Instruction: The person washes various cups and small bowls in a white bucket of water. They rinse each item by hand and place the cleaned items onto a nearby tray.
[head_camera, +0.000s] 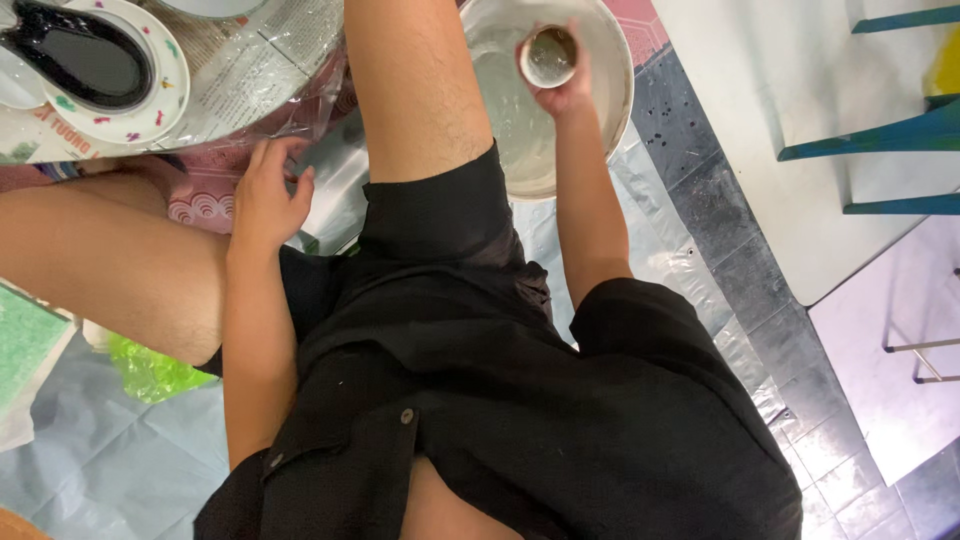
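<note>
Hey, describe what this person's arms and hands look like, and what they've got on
Both arms are bare up to short, loose black sleeves of a buttoned black shirt, worn with black shorts. The left hand and the right hand have no gloves, and no rings, watch or bracelets show on either. Fine hair shows on the forearms. The sleeve fabric is plain, without prints or markings.

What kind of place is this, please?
Probably a craft or pottery workspace on a floor: the right hand holds a small cup over a basin of grey liquid, beside plastic sheeting and a paint-spotted dish.
</note>
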